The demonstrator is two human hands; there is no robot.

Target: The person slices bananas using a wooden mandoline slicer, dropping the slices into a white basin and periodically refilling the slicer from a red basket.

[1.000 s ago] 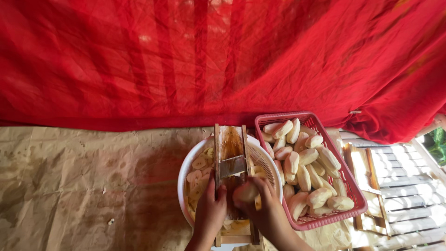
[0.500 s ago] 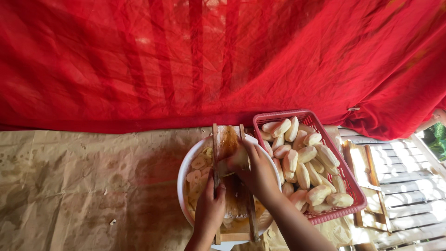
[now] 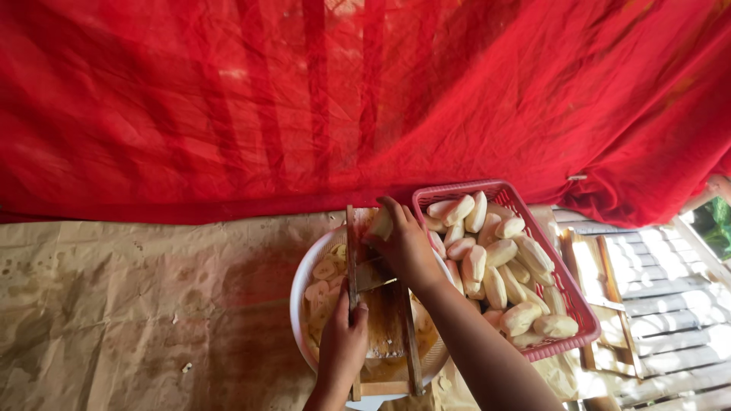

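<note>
A wooden slicer board [image 3: 383, 320] with a metal blade lies across a white bowl [image 3: 303, 280] that holds pale slices [image 3: 325, 269]. My left hand [image 3: 343, 342] grips the slicer's left rail near its lower end. My right hand [image 3: 403, 243] is at the far end of the board, beyond the blade, pressing a peeled pale banana piece [image 3: 380, 224] against it. Just right of the bowl stands a red plastic basket [image 3: 569, 289] filled with several peeled bananas [image 3: 499, 262].
Stained brown paper [image 3: 129, 304] covers the surface to the left. A red cloth [image 3: 343, 99] hangs across the whole back. At right is a slatted wooden floor [image 3: 670, 304] with a second wooden slicer [image 3: 601, 304] lying on it.
My right hand has slid the banana piece from the near part of the slicer, over the blade, up to its far end. The left hand has stayed on the rail.
</note>
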